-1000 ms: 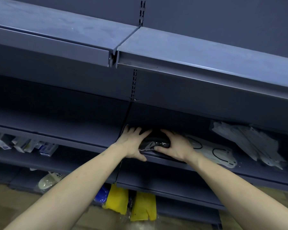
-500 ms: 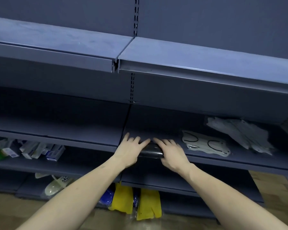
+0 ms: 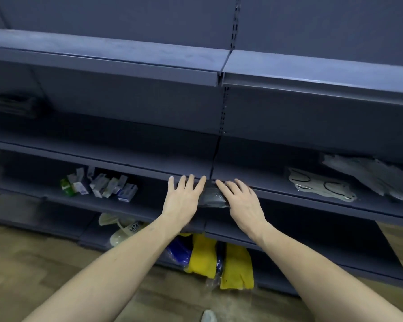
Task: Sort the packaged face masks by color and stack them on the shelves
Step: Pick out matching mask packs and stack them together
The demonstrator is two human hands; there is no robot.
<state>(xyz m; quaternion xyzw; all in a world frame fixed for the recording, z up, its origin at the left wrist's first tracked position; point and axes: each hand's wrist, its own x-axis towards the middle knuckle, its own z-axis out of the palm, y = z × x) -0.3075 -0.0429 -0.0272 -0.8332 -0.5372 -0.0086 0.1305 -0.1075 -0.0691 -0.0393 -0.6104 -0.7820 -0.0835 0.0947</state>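
At shelf front edge, head view: your left hand [image 3: 184, 201] and right hand [image 3: 242, 203] lie flat, fingers straight, pressing dark mask pack [image 3: 211, 198] at middle shelf [image 3: 277, 190] lip, pack overhanging edge between palms. White mask packs [image 3: 321, 187] farther right on same shelf, grey pile [image 3: 370, 177] beyond, well apart from hands. Bare shelf run lies left of pack. Small boxes [image 3: 107, 187] on lower shelf, yellow gloves [image 3: 236, 266] below. Versus half second ago: hands sit nearer lip, view swung left, more left shelving visible.
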